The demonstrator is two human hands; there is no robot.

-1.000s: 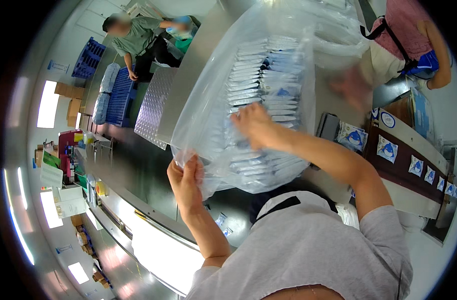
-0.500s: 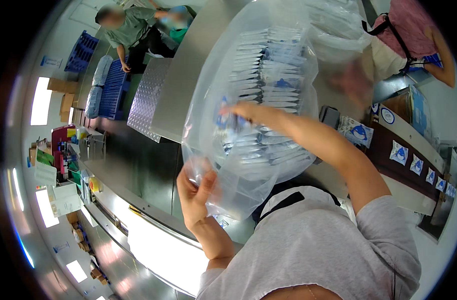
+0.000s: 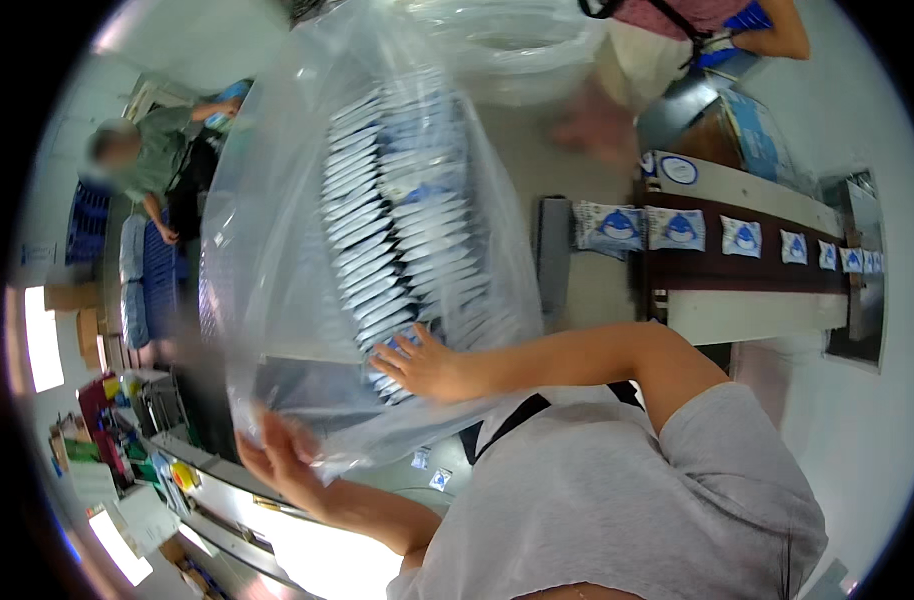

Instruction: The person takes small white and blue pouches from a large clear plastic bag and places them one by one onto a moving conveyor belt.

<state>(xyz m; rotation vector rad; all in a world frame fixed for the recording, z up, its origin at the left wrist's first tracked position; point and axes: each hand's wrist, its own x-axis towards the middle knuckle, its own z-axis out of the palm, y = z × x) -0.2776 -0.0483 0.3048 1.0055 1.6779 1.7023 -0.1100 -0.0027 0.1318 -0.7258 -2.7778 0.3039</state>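
A large clear plastic bag (image 3: 277, 260) lies open on the metal table with its mouth toward me. Inside it stand small white-and-blue packets (image 3: 362, 235), stacked on edge in two long rows. My left hand (image 3: 282, 455) grips the bag's film at the near left rim, slightly blurred. Over the near end of the rows, my right hand (image 3: 432, 368) has its fingers spread and lies against the packets, holding none.
To the right, a dark conveyor belt (image 3: 807, 265) carries a line of packets (image 3: 742, 237). One packet (image 3: 609, 227) sits at its table end, beside a grey block (image 3: 554, 255). More clear bags (image 3: 517, 40) lie at the back. Two co-workers (image 3: 167, 150) (image 3: 667, 40) are nearby.
My right hand has moved from the left side of the rows to their near end, its fingers now spread. My left hand keeps the bag's rim. The view has turned, and belt packets have advanced tableward.
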